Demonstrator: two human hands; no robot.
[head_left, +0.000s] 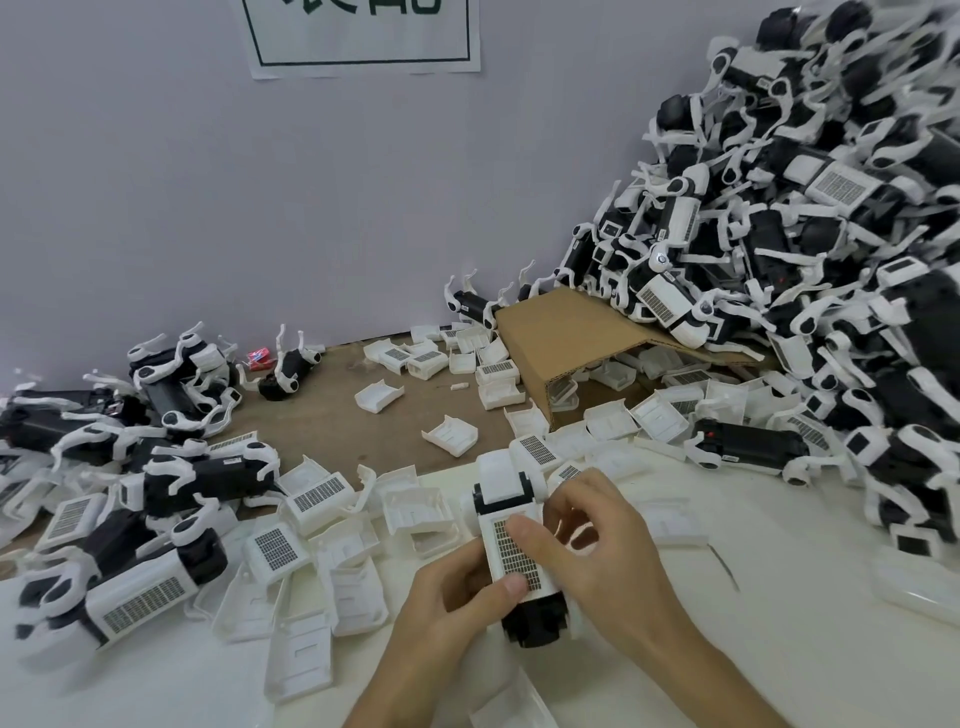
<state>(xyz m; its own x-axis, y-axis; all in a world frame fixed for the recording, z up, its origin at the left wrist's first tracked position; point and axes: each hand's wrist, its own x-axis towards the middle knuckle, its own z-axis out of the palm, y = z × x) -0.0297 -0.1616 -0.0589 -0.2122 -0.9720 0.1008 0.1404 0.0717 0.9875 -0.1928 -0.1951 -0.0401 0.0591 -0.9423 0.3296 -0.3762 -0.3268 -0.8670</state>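
One folded cardboard sheet (566, 332), one paper sign (358, 36) and one small red packet (258, 357) are in view. Two hands, the left hand (457, 597) and the right hand (587, 545), share one toy dog (511, 525). The heaped toy dogs (831, 234) and the loose white covers (452, 434) run to dozens each, too tangled for an exact count.

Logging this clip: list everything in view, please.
held toy dog: one, black and white, centre front
pile of toy dogs: many, black and white, heaped at right
group of toy dogs: several, black and white, left side
loose covers: many, white, scattered mid-table
cardboard: one, brown, bent, beside the pile
packet: one, red, by the wall
paper sign: one, white, green-bordered, on wall
left hand: one, grips the toy, thumb on its grille
right hand: one, grips the toy from the right
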